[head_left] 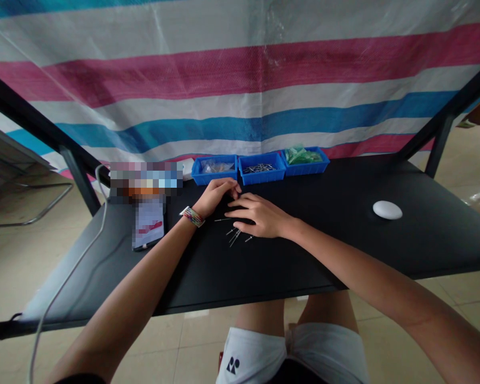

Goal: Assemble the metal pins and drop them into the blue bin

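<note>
My right hand (260,215) lies low over the black table with its fingers spread, palm down. Beside its fingertips are several thin silver blind rivets (234,237), scattered loosely on the tabletop. My left hand (218,196), with a colourful woven band on its wrist, rests just in front of the blue bins. Its fingers curl inward, close to the right fingertips, and what they hold, if anything, is hidden. More silver rivets fill the middle blue bin (246,180).
A left blue bin (197,179) holds clear plastic bags; a right blue bin (325,162) holds green ones. At left lie a phone (149,226) and a grey cable (82,256). A white oval mouse-like object (387,210) sits at right. Striped sheeting (264,74) hangs behind.
</note>
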{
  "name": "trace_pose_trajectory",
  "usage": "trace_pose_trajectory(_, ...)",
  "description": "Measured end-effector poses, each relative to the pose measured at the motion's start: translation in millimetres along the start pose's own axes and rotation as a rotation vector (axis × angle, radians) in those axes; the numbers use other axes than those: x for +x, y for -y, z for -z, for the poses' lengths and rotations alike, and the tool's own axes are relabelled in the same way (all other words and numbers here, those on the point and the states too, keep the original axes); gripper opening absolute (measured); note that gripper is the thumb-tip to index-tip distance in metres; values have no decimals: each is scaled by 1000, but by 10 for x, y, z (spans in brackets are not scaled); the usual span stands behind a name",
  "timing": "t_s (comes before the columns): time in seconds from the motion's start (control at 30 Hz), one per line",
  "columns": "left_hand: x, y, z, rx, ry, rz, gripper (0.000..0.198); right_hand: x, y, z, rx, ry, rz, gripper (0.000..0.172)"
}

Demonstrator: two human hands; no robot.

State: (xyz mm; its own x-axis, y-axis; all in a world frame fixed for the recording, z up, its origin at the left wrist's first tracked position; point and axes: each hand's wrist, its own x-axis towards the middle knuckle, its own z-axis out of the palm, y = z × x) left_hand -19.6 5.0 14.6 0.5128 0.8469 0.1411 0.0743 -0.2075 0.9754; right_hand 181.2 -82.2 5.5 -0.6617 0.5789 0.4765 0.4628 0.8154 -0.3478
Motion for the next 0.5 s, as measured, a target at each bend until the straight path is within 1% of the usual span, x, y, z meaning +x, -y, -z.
trace_pose_trajectory(0.1, -5, 1, 3, 6, 14, 7, 37, -4, -17, -31, -32, 61, 17, 36)
trace_pose_trajectory(0.17, -5, -2, 2, 16, 18, 2, 37, -7, -34, -44, -43, 75, 11, 36)
trace_pose_trajectory(0.33, -7, -35, -11, 25, 6, -5, 36, -8, -46, -46, -36, 25, 25, 36)
trace_pose_trajectory(0.5, -11, -62, -11, 66, 7, -10, 38, -9, -41, -41, -9, 15, 79, 27)
